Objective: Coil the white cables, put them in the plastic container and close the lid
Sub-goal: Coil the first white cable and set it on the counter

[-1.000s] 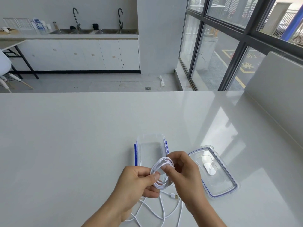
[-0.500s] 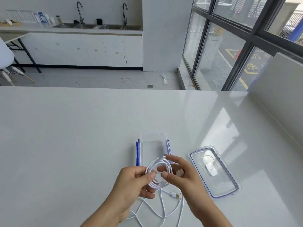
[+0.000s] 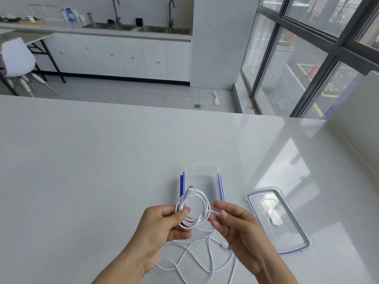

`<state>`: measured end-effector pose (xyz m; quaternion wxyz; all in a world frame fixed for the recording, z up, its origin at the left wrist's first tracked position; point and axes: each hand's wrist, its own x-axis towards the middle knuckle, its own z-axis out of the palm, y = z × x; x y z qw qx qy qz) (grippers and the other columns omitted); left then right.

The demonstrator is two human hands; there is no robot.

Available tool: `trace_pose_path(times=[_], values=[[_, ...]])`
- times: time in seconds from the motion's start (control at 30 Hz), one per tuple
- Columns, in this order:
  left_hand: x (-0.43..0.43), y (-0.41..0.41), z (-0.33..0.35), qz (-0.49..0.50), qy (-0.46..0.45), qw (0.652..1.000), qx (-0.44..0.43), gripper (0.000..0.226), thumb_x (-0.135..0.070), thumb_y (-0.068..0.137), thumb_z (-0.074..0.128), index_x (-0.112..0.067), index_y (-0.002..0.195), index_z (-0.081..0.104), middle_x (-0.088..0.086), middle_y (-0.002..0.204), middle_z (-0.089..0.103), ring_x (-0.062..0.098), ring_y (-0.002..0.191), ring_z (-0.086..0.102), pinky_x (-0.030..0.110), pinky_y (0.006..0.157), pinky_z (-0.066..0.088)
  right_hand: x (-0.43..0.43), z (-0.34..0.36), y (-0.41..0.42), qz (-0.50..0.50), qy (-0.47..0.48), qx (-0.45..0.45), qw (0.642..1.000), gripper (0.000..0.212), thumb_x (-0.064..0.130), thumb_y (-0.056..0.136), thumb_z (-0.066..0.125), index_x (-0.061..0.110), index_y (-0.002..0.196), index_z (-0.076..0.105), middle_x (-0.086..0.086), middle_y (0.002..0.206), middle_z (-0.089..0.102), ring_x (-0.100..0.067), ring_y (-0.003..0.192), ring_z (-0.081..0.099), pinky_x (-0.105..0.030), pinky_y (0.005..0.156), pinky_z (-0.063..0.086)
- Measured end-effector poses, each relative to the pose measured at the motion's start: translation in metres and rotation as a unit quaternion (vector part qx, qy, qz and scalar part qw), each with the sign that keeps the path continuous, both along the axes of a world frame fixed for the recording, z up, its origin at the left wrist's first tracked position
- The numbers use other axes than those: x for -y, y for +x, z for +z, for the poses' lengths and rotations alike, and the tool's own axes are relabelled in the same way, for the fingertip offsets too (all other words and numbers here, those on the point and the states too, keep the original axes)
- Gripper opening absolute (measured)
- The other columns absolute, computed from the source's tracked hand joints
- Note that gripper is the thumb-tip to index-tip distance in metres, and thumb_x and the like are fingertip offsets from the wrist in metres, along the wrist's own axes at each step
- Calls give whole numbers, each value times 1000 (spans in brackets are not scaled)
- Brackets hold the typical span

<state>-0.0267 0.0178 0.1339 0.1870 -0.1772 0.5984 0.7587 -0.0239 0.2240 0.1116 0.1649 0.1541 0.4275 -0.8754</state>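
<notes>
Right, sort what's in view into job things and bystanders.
Job: coiled cable held in left hand and right hand; loose cable; container; lid.
Bystanders: chair, faucets, sinks, floor scrap.

Two hands coiling a white cable above an open container

The left hand (image 3: 164, 224) pinches a round coil of white cable (image 3: 193, 210) at its left side; the right hand (image 3: 235, 228) grips the strand at the coil's right. More loose cable (image 3: 205, 261) lies on the white tabletop (image 3: 92, 171) below. The clear plastic container (image 3: 202, 177) sits open behind the coil, its lid (image 3: 276, 220) flat to the right.
</notes>
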Motion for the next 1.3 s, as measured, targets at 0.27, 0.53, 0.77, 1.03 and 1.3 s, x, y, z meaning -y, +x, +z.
trace_pose_path(times=[0.27,0.53,0.77,1.03,1.3], values=[[7,-2,1,32,35,999,-2,16,-3,87,68,12,89,73,18,75,68,25,63,64,32,61,60,2,-26,-4,-147,30,62,987,11,-14,84,63,-3,85,64,-31,96,70,-25,72,72,-24,63,62],[5,-6,2,69,19,997,8,14,-3,89,67,7,86,76,16,73,74,25,63,67,29,60,61,-7,-19,8,-156,-73,35,984,45,-10,64,70,-5,109,63,-25,105,74,-27,85,77,-27,71,63],[-3,-10,0,95,-52,994,5,13,-3,88,70,6,81,76,15,66,70,22,54,65,30,56,61,-5,7,17,-106,-41,-99,989,68,7,28,103,7,89,74,-22,90,75,-27,69,73,-27,64,61],[-15,-9,-6,69,-101,992,13,14,-3,88,70,9,82,74,17,65,71,22,51,64,28,52,59,7,16,14,-42,455,-428,780,7,25,83,76,22,88,81,11,83,76,-18,81,69,-27,73,54],[-24,-1,-6,62,-148,987,-30,17,-7,88,71,-5,74,79,22,70,75,25,56,72,36,65,63,25,13,11,1,613,-183,769,24,30,74,82,28,75,59,8,72,63,-8,65,60,-18,55,41]])
